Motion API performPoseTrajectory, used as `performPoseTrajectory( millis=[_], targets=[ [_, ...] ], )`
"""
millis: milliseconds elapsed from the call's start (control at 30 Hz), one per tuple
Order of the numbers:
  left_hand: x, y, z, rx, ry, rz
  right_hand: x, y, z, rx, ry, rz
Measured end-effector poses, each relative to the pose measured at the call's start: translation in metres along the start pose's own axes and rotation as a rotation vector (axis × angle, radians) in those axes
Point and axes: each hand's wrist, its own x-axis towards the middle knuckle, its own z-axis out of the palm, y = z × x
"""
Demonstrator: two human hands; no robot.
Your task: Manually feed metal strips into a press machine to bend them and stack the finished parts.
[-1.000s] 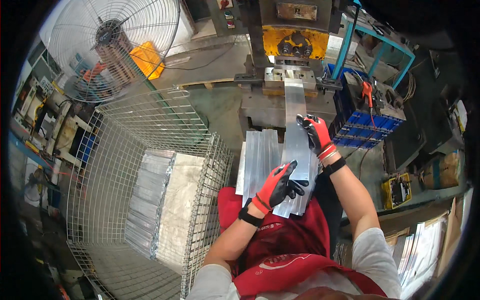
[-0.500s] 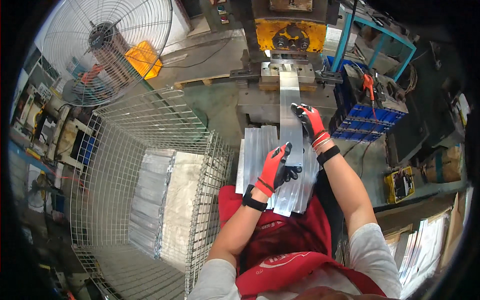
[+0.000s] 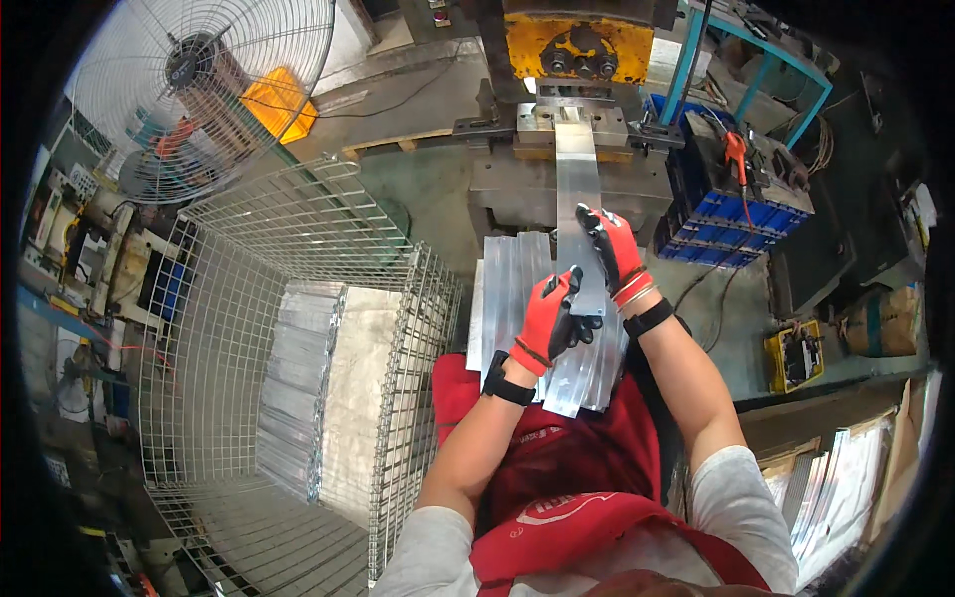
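Observation:
A long, flat metal strip (image 3: 577, 184) runs from the die (image 3: 535, 121) of a press toward me, its far end lying in the die. My right hand (image 3: 610, 249), in a red glove with black fingers, grips the strip's right edge about midway, thumb side across its top face. Closed at the left edge near the strip's close end is my left hand (image 3: 553, 323), gloved the same way; some of its fingers are hidden. Beneath both hands, similar metal strips (image 3: 504, 289) lie in overlapping rows at my lap, over a red apron (image 3: 557, 453).
On the left stands a wire basket (image 3: 398, 348) holding stacked strips (image 3: 298, 368); a large fan (image 3: 199, 70) is behind it. The yellow-fronted press (image 3: 579, 52) rises ahead. Blue crates (image 3: 726, 234) with tools on top stand at right, near a small yellow bin (image 3: 796, 356).
The whole view has shifted slightly. My right hand has moved a little left over the strip and nearer my left hand. The strip stays in the die.

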Motion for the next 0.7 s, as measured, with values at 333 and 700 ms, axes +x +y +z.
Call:
performPoseTrajectory(
  millis=[333, 700],
  targets=[
    [-0.013, 0.005, 0.007, 0.361, 0.061, 0.261, -0.014, -0.031, 0.014, 0.087, 0.098, 0.095],
    [0.004, 0.013, 0.013, 0.052, 0.047, 0.059, 0.016, -0.015, 0.007, -0.077, 0.121, 0.146]
  ],
)
